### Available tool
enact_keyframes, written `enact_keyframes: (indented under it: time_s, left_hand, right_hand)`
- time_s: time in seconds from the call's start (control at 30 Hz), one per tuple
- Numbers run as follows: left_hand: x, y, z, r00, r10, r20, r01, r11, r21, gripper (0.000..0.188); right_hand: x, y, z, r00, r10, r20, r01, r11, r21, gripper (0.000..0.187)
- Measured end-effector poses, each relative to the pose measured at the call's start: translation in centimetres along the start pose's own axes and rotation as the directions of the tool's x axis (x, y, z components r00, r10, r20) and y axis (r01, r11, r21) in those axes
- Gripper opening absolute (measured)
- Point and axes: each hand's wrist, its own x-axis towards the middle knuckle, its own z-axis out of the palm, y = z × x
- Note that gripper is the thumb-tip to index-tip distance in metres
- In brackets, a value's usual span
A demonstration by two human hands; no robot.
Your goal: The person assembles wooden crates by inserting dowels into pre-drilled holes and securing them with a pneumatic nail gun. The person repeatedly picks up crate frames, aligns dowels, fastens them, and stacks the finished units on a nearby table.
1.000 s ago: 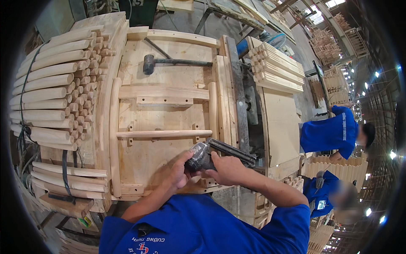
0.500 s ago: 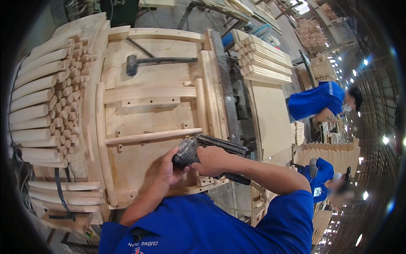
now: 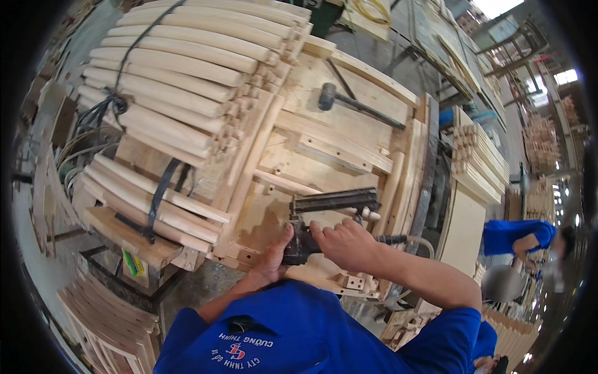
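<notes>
A black pneumatic nail gun (image 3: 336, 200) is in both my hands above the wooden frame, its long magazine pointing right. My right hand (image 3: 346, 245) is wrapped round its grip. With the thumb up, my left hand (image 3: 274, 255) closes on the tool's dark body at the left end. Under the gun, pale wooden rails and a crosspiece (image 3: 286, 183) lie on a plywood work board (image 3: 317, 128); the gun and my hands hide part of them. A drilled wooden block (image 3: 352, 282) sits by my right forearm. An air hose (image 3: 423, 243) runs off to the right.
A black mallet (image 3: 327, 96) lies on the board's far part. Strapped stacks of rounded wooden legs (image 3: 180, 62) stand at the left, a smaller bundle (image 3: 156, 199) nearer. Sawn strips (image 3: 476, 149) are piled at right. A worker in blue (image 3: 517, 237) stands beyond them.
My view has swung left, bringing more of the leg stacks in. The nail gun has turned in my hands so its magazine now lies above the grip. Both hands still hold it.
</notes>
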Motion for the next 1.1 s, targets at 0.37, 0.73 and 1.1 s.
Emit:
enact_keyframes:
  time_s: [0.37,0.73,1.1]
  left_hand:
    - [1.5,3.1,-2.4,0.942,0.312,-0.122,-0.329,0.931,-0.157,0.052]
    - [2.5,3.1,-3.1,0.947,0.306,-0.1,-0.319,0.93,-0.182,0.052]
    - [-2.6,5.0,-0.2,0.61,0.783,0.122,-0.206,0.009,0.978,0.053]
  right_hand:
    - [9.6,2.6,-4.7,0.977,-0.207,-0.05,0.201,0.975,-0.092,0.064]
    - [10.1,2.6,-5.4,0.972,-0.233,-0.009,0.231,0.969,-0.092,0.058]
    - [-5.0,0.6,-1.7,0.962,0.25,-0.105,-0.214,0.937,0.275,0.057]
